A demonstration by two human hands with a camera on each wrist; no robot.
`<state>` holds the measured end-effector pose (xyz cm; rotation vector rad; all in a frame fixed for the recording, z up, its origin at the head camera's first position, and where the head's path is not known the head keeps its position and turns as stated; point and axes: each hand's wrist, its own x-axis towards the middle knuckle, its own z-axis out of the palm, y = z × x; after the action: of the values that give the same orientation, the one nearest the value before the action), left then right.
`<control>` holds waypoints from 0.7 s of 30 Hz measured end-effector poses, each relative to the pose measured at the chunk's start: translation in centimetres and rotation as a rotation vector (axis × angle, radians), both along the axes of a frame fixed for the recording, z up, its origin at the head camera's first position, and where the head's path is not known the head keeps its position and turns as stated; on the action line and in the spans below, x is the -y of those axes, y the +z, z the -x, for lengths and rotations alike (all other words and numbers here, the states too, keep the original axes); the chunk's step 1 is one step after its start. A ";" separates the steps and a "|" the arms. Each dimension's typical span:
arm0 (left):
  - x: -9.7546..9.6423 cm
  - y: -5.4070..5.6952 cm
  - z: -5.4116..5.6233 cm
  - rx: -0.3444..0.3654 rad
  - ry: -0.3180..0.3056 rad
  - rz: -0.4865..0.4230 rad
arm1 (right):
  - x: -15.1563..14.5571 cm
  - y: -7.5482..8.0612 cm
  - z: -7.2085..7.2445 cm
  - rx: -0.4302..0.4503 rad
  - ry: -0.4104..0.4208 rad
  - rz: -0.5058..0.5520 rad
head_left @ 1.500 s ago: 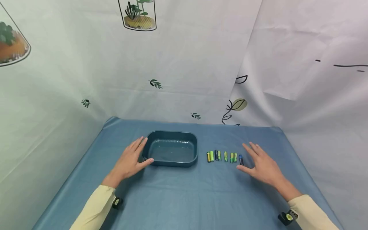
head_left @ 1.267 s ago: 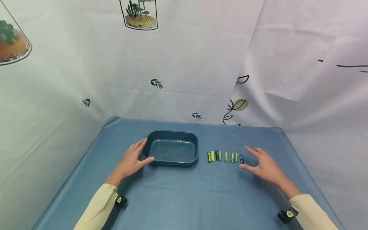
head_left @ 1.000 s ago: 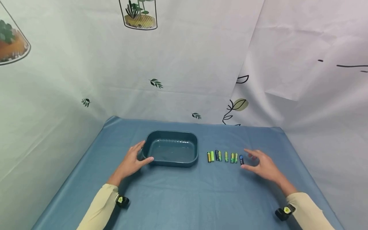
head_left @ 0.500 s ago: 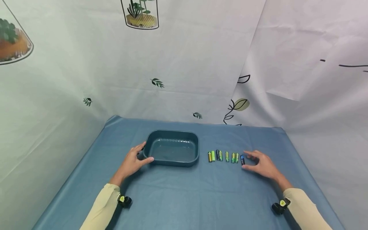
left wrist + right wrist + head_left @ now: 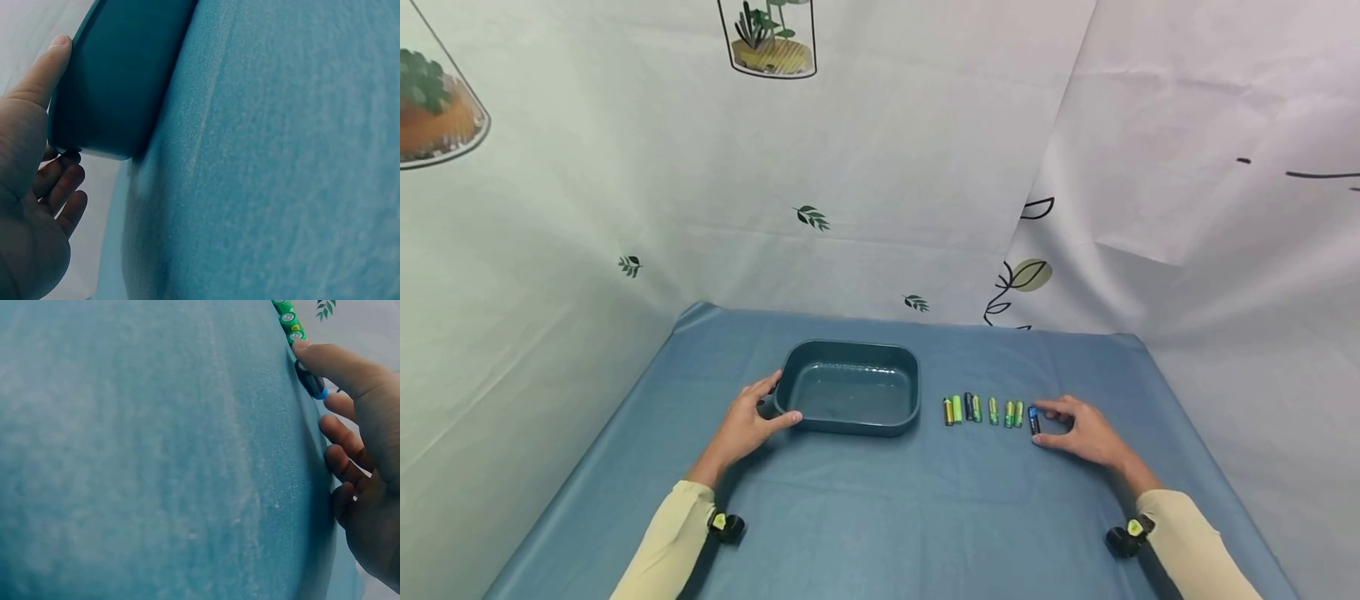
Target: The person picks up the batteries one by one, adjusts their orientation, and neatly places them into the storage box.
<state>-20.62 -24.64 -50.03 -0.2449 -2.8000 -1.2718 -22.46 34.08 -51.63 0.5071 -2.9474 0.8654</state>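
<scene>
My left hand (image 5: 741,429) holds the left end of a dark teal baking dish (image 5: 850,427), a rectangular one with a rounded rim. In the left wrist view the thumb (image 5: 47,69) lies along the dish's rim, while the other fingers curl at its end. At the right, my right hand (image 5: 1086,429) has its thumb and forefinger at the two ends of a black battery with a blue end (image 5: 1034,421), pinching it on the cloth. That battery (image 5: 310,381) shows between thumb and forefinger in the right wrist view, the other fingers loosely bent.
Several more batteries (image 5: 993,411), mostly green and yellow, lie in a row between dish and right hand. A blue cloth (image 5: 880,517) covers the table. White printed fabric (image 5: 880,167) hangs behind and at both sides.
My right hand has come in and lowered to the black battery, thumb and forefinger closing on its ends. The left hand has settled against the dish's left end; the dish stays put.
</scene>
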 end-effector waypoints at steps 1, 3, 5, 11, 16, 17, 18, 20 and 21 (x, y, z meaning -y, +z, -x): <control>0.0 0.0 0.0 0.000 0.000 -0.002 | 0.0 0.0 0.0 0.002 0.003 0.000; 0.0 -0.1 -0.1 -0.002 0.002 -0.003 | -0.1 -0.1 -0.1 0.001 0.008 0.001; -0.1 -0.2 -0.1 -0.004 0.006 -0.001 | -0.1 -0.1 -0.1 -0.002 0.012 0.003; -0.1 -0.3 -0.1 0.003 0.015 -0.017 | -0.1 -0.3 0.0 -0.033 0.000 0.009; -0.1 -0.3 0.0 0.011 0.026 -0.020 | -0.3 -0.3 0.1 -0.063 -0.006 0.022; -0.2 -0.2 0.0 0.011 0.028 -0.018 | -0.3 -0.3 0.1 -0.068 -0.007 0.027; -0.2 -0.2 0.0 0.011 0.029 -0.015 | -0.3 -0.3 0.1 -0.074 -0.005 0.035; -0.2 -0.2 0.0 0.011 0.030 -0.014 | -0.2 -0.2 0.0 -0.087 -0.002 0.042; -0.2 -0.2 0.0 0.011 0.031 -0.014 | -0.2 -0.1 0.0 -0.097 -0.004 0.048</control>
<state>-20.64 -24.44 -50.25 -0.1936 -2.7917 -1.2896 -22.42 34.25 -51.75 0.5243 -2.8319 0.8830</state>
